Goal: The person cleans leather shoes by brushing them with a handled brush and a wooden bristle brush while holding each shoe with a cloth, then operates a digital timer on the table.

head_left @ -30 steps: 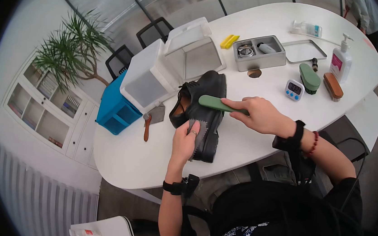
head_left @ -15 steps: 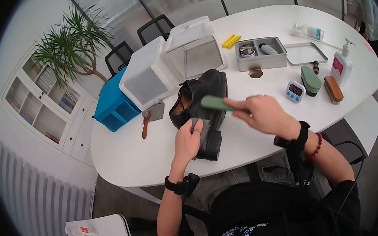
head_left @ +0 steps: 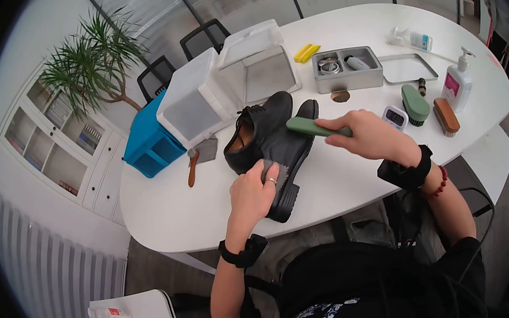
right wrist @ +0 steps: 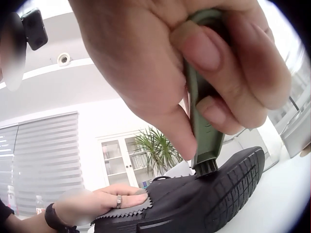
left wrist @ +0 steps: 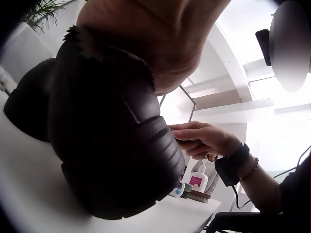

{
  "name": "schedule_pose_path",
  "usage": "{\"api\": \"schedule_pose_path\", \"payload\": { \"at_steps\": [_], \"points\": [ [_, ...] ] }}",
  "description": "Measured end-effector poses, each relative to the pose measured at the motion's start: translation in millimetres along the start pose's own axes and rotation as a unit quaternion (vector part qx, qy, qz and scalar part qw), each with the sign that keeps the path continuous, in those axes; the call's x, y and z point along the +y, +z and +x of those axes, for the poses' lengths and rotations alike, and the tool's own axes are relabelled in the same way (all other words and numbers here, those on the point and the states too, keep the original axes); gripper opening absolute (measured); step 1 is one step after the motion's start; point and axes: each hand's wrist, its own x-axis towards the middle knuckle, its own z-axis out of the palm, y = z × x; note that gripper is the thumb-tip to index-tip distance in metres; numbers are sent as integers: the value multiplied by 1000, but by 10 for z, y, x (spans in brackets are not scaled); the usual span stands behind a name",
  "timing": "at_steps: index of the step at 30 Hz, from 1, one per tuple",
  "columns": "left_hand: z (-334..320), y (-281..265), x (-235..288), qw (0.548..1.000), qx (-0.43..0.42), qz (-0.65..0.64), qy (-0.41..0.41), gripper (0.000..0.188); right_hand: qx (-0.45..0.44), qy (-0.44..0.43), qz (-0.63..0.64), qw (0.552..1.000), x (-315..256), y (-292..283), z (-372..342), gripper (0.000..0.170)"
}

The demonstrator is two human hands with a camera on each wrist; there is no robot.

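Note:
A black leather shoe point(head_left: 288, 156) lies tilted on the table, its treaded sole point(right wrist: 233, 194) facing right. My left hand point(head_left: 252, 194) grips its heel end through a grey cloth point(right wrist: 131, 210) with zigzag edges. My right hand point(head_left: 376, 136) pinches a green brush point(head_left: 313, 126) between thumb and fingers. In the right wrist view, dark bristles point(right wrist: 206, 168) sit at the seam between upper and sole, near the front of the shoe. Just left is a second black shoe point(head_left: 257, 128), laced, its brown lining showing. The left wrist view shows the gripped shoe's heel point(left wrist: 121, 179) close up.
White bins point(head_left: 196, 95) and a blue box point(head_left: 155, 140) stand behind left, near a wooden-handled tool point(head_left: 193, 168). A metal tin point(head_left: 348, 76) sits at the back. Toward the right are a timer point(head_left: 395, 117), another green brush point(head_left: 414, 105), a brown brush point(head_left: 446, 116) and a pump bottle point(head_left: 458, 83).
The gripped shoe has turned slightly, its toe swinging right, away from the second shoe. My right hand and the green brush have shifted right and a little up. My left hand keeps its grip.

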Motion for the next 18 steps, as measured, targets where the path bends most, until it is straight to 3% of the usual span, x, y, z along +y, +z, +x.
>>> {"api": "schedule_pose_path", "payload": {
  "at_steps": [3, 7, 10, 15, 18],
  "points": [
    [-6, -16, 32, 1000, -8, 19, -7, 36, 23, -52, -40, 998, -46, 4, -68, 40],
    [-41, -24, 89, 999, -9, 38, 1, 38, -5, 5, -111, 994, -239, -72, -164, 35],
    [-35, -23, 92, 999, -13, 42, 4, 38, 43, -24, -134, 990, -12, 46, -62, 37],
    [-26, 12, 49, 998, 14, 47, 38, 37, 153, 32, -132, 979, 305, 167, 136, 36],
    [-7, 10, 46, 997, 6, 57, 47, 37, 119, 25, -141, 983, 176, 64, 37, 35]
  ]
}}
